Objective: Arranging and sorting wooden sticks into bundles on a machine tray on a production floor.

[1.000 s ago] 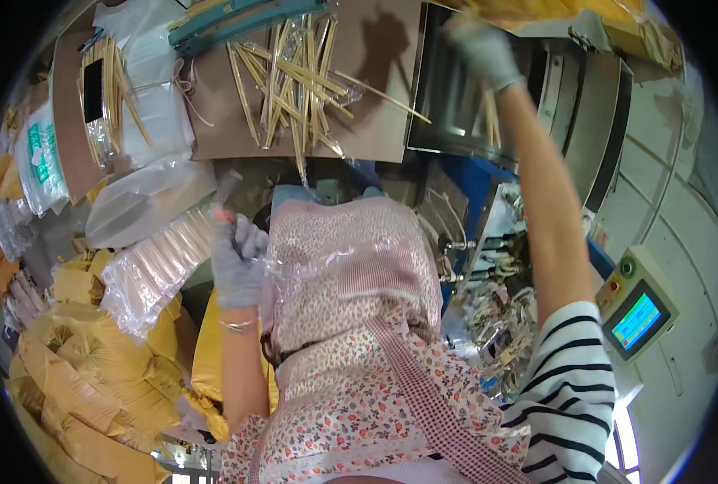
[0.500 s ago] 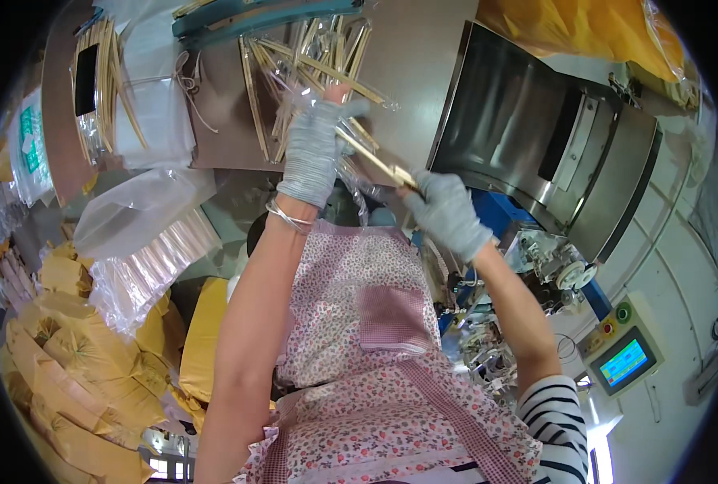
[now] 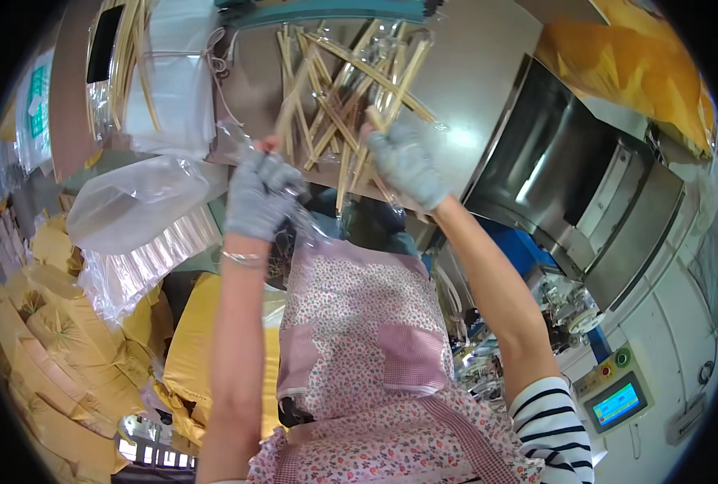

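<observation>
Several pairs of wooden chopsticks, many in clear film, lie crisscrossed on the brown table. My left hand, in a grey glove with bare fingertips, is closed at the near left of the pile. A motion-blurred pair of chopsticks rises from its fingertips, and crumpled clear film trails beneath the palm. At the pile's right side, my gloved right hand is closed, with a short chopstick end showing at its thumb and fingers; the rest of that piece is hidden.
A teal bar runs behind the pile. To the left lie white plastic bags tied with string and a chopstick bundle. A metal chute and machine parts stand right. Yellow sacks are stacked lower left.
My left hand has moved left and nearer, off the pile. My right hand has swung up and forward to the pile's right side. The view has shifted slightly.
</observation>
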The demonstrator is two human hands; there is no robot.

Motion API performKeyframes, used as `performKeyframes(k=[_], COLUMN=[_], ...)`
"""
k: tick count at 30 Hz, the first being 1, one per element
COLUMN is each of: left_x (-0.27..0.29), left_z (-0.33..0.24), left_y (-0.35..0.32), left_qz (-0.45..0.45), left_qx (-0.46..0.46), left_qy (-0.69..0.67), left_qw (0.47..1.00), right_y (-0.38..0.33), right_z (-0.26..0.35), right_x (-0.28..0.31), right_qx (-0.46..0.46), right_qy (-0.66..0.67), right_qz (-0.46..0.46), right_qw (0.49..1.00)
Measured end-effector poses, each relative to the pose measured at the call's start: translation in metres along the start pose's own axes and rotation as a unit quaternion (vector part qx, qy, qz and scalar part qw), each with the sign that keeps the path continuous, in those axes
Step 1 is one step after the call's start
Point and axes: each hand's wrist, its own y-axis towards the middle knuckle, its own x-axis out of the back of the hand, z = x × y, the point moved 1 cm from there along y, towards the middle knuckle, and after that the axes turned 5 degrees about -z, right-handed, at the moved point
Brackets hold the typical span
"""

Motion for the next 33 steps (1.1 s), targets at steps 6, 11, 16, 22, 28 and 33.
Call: performKeyframes(k=[6,11,16,22,28,33], left_x=[0.002,0.001,-0.019,-0.023,-0.039,-0.073], left_z=[0.036,0.028,0.015,-0.004,-0.038,-0.012], left_y=[-0.064,-0.085,-0.079,-0.08,-0.038,-0.047], left_qz=[0.071,0.089,0.167,0.157,0.048,0.02], left_qx=[0.033,0.126,0.143,0.1,-0.082,-0.183], left_qy=[-0.002,-0.084,-0.127,-0.093,0.196,0.253], left_qw=[0.997,0.984,0.967,0.978,0.976,0.95], right_y=[0.022,0.03,0.022,0.005,-0.035,-0.074], right_z=[0.035,0.036,0.061,0.102,0.146,0.169], right_x=[-0.077,-0.075,-0.058,-0.033,0.004,0.028], right_qx=[-0.27,-0.196,-0.216,-0.324,-0.259,-0.23], right_qy=[0.284,0.082,0.104,0.242,0.21,0.184], right_qz=[0.021,-0.04,-0.011,0.081,0.146,0.091], right_qw=[0.92,0.976,0.971,0.911,0.931,0.951])
